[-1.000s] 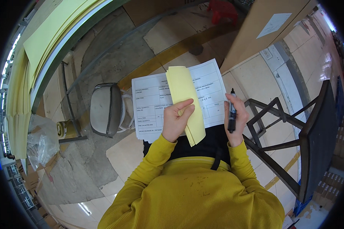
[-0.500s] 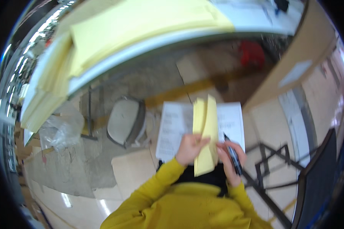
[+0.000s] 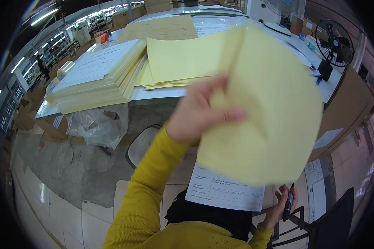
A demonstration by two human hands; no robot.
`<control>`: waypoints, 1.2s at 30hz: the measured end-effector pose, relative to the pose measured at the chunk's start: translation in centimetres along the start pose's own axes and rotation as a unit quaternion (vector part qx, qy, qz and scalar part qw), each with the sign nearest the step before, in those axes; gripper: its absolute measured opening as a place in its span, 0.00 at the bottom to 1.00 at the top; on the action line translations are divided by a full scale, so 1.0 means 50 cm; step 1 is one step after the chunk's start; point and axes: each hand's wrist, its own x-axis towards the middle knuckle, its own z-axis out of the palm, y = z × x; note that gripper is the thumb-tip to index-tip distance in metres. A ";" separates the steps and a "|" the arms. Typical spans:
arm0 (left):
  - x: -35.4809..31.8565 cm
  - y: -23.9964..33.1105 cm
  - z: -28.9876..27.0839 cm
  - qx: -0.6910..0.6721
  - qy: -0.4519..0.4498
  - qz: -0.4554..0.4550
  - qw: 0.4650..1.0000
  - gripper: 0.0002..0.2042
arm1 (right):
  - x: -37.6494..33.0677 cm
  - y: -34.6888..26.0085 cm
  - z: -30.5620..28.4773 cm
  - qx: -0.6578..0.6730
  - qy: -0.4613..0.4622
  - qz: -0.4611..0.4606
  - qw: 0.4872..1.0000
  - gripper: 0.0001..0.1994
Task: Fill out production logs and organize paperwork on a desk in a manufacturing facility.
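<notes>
Raised in front of me, my left hand (image 3: pixel 203 110) grips a stack of pale yellow paper sheets (image 3: pixel 274 108) by its left side, thumb on the near face. The sheets bend and are smeared by motion. Low on the right, my right hand (image 3: pixel 279 204) holds a black marker (image 3: pixel 288 203), its uncapped-looking tip pointing up. A white printed form (image 3: pixel 224 195) with a table on it lies across my lap, its upper part hidden behind the yellow sheets.
On the table (image 3: pixel 158 93) lie more yellow sheets (image 3: pixel 183 58) and a tall stack topped with printed paper (image 3: pixel 97 68). A black fan (image 3: pixel 334 41) stands at the far right. A cardboard sheet (image 3: pixel 345 112), a stool (image 3: pixel 143 143), a plastic bag (image 3: pixel 99 126) and a dark chair (image 3: pixel 334 220) are around me.
My left hand has lifted the yellow sheets from my lap up and forward toward the table. My right hand has let go of them and moved down and right, keeping the marker. The view has tilted up.
</notes>
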 end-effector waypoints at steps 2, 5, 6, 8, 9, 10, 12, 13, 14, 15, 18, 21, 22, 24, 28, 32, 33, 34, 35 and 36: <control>0.068 0.016 -0.044 -0.069 0.050 0.121 0.989 0.32 | -0.003 0.004 -0.004 -0.017 -0.003 -0.008 1.000 0.17; 0.126 0.038 -0.150 0.014 0.133 0.175 0.976 0.34 | -0.007 0.011 -0.006 -0.038 -0.011 -0.001 0.999 0.18; 0.136 0.046 -0.180 0.066 0.168 0.158 0.971 0.33 | -0.008 0.011 -0.007 -0.029 -0.018 0.004 0.999 0.18; 0.147 0.058 -0.221 0.106 0.198 0.095 0.970 0.33 | -0.014 0.010 -0.013 -0.028 -0.023 0.015 0.999 0.17; 0.151 0.062 -0.239 0.147 0.227 0.037 0.962 0.33 | -0.011 0.011 -0.015 -0.027 -0.027 0.004 0.999 0.17; 0.156 0.058 -0.263 0.146 0.224 0.029 0.963 0.33 | -0.013 0.011 -0.017 -0.026 -0.031 -0.006 0.999 0.16; 0.162 0.033 -0.312 0.433 0.217 -0.053 0.873 0.30 | -0.013 0.007 -0.016 -0.017 -0.035 0.000 0.999 0.16; 0.158 0.015 -0.334 0.431 0.213 -0.057 0.875 0.30 | -0.014 0.005 -0.016 -0.004 -0.040 0.002 0.999 0.16; 0.160 -0.013 -0.354 0.550 0.190 -0.075 0.810 0.29 | -0.013 0.008 -0.016 -0.008 -0.040 -0.010 0.999 0.15; 0.160 -0.024 -0.363 0.660 0.163 -0.088 0.728 0.28 | -0.011 0.015 -0.017 -0.014 -0.034 -0.005 0.999 0.15; 0.162 -0.048 -0.370 0.727 0.126 -0.057 0.673 0.30 | -0.013 0.019 -0.027 -0.069 -0.057 -0.014 0.996 0.16; 0.141 0.031 -0.369 0.773 0.096 0.045 0.625 0.33 | -0.005 0.041 -0.024 -0.016 -0.066 0.006 0.998 0.14; 0.138 0.025 -0.336 0.801 0.112 0.184 0.559 0.31 | -0.004 0.055 -0.036 -0.004 -0.068 0.026 0.997 0.14; 0.053 -0.005 -0.143 0.666 0.178 0.167 0.705 0.23 | -0.006 0.067 -0.035 0.017 -0.030 0.086 0.996 0.12; -0.109 -0.184 0.042 0.457 0.025 0.259 0.851 0.15 | -0.009 0.086 -0.014 0.069 -0.012 0.130 0.989 0.06; -0.309 -0.332 0.182 0.371 -0.196 0.025 0.907 0.14 | -0.030 0.099 -0.002 0.031 -0.050 0.112 0.992 0.12; -0.334 -0.328 0.211 0.367 -0.255 -0.033 0.894 0.14 | -0.037 0.101 0.001 -0.026 -0.056 0.111 0.992 0.13; -0.364 -0.341 0.226 0.356 -0.293 -0.047 0.886 0.15 | -0.046 0.113 0.008 -0.032 -0.058 0.101 0.993 0.13; -0.379 -0.352 0.237 0.354 -0.288 -0.054 0.888 0.15 | -0.051 0.121 0.016 -0.038 -0.064 0.104 0.992 0.13; -0.390 -0.360 0.245 0.370 -0.295 -0.056 0.879 0.17 | -0.056 0.128 0.025 -0.064 -0.067 0.056 0.994 0.14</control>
